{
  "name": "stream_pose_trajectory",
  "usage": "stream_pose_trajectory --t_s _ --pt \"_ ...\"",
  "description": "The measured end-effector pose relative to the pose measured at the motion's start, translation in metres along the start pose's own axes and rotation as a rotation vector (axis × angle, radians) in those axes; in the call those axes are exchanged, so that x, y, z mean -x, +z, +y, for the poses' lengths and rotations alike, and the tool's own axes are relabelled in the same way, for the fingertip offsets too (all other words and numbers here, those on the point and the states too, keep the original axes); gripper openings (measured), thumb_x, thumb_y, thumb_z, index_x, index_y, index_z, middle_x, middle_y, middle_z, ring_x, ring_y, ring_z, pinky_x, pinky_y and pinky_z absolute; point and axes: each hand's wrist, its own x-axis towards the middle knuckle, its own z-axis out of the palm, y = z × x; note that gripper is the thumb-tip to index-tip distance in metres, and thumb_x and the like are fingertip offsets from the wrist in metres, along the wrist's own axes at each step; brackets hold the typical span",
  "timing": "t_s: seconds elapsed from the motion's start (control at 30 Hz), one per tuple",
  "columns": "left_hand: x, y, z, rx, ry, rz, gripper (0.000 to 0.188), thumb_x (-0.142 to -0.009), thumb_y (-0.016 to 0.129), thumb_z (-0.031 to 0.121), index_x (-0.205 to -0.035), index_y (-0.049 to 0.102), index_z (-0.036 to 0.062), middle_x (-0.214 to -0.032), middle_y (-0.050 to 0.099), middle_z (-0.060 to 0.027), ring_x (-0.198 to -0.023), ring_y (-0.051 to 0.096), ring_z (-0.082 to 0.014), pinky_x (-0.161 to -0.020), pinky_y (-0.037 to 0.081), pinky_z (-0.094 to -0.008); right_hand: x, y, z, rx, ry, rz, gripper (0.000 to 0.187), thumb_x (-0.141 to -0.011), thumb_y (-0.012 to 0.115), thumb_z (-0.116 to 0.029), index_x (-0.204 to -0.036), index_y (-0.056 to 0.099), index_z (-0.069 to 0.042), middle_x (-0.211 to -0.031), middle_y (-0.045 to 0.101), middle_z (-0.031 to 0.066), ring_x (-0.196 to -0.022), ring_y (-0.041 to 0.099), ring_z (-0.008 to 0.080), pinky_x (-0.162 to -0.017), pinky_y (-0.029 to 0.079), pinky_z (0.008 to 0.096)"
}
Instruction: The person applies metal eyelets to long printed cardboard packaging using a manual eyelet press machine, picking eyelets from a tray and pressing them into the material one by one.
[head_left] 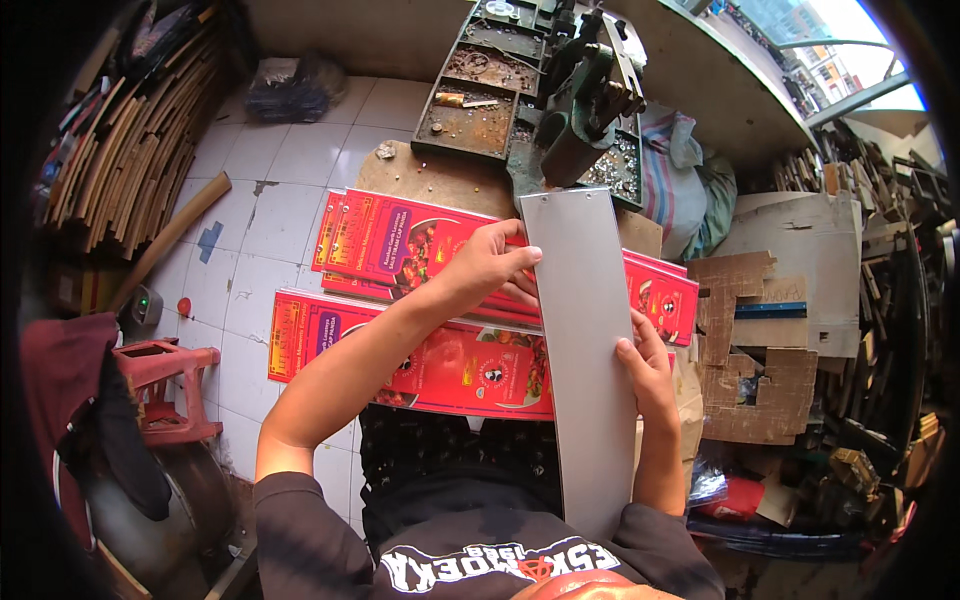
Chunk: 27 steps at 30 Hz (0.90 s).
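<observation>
At frame centre, fingers of the left hand [498, 264] and right hand [650, 372] grip a long grey panel [586, 330] over red printed signboards [455, 368].

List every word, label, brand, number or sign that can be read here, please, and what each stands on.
I can describe the print but not copy its wording.
Red printed strips: light lettering, part of it on purple panels; the finest is too small to read.
Black T-shirt: large white lettering and digits across the chest.
Cardboard at the right: faint marks, too blurred to read.
Grey strip: no print visible on its upper face.
</observation>
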Motion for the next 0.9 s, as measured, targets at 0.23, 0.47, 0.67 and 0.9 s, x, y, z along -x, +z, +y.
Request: stream_pose_trajectory --t_s 0.23,0.47,0.67,0.9 --pt "0.011 0.007 0.009 0.095 0.064 -0.211 0.039 -0.098 0.057 0.018 -0.129 0.043 -0.0003 -0.102 0.068 -0.017 -0.082 0.072 -0.027 -0.074 0.062 -0.0395 0.063 -0.025 0.044 -0.503 0.155 -0.322 0.097 -0.077 0.076 -0.044 -0.147 0.031 0.005 -0.139 0.048 0.0228 -0.119 0.057 0.029 -0.097 0.049 0.0402" --pt "0.018 0.016 0.026 -0.191 0.203 -0.215 0.038 -0.101 0.056 0.022 -0.128 0.044 -0.0014 -0.106 0.068 -0.0171 -0.089 0.071 -0.0227 -0.081 0.059 -0.0356 0.077 0.004 -0.005 -0.368 0.187 -0.473 0.114 -0.065 0.082 -0.05 -0.148 0.028 0.007 -0.147 0.038 0.0284 -0.121 0.056 0.0358 -0.101 0.046 0.0469" --pt "0.054 0.035 0.07 -0.201 0.291 0.081 0.044 -0.107 0.039 0.036 -0.12 0.058 -0.0024 -0.101 0.068 -0.0123 -0.095 0.067 -0.0178 -0.089 0.053 -0.0327 0.086 -0.016 -0.05 0.903 -0.606 -0.038 0.094 -0.05 0.086 -0.024 -0.137 0.056 -0.011 -0.142 0.042 0.0237 -0.126 0.046 0.0387 -0.102 0.04 0.0471" --pt "0.128 0.045 0.067 -0.051 0.41 0.026 0.051 -0.106 0.04 0.034 -0.124 0.053 -0.0116 -0.114 0.066 -0.023 -0.101 0.07 -0.0308 -0.087 0.059 -0.0456 0.077 -0.02 -0.066 1.4 -0.905 0.31 0.088 -0.042 0.088 -0.03 -0.127 0.066 -0.023 -0.141 0.044 0.0216 -0.121 0.046 0.0375 -0.1 0.035 0.0485"
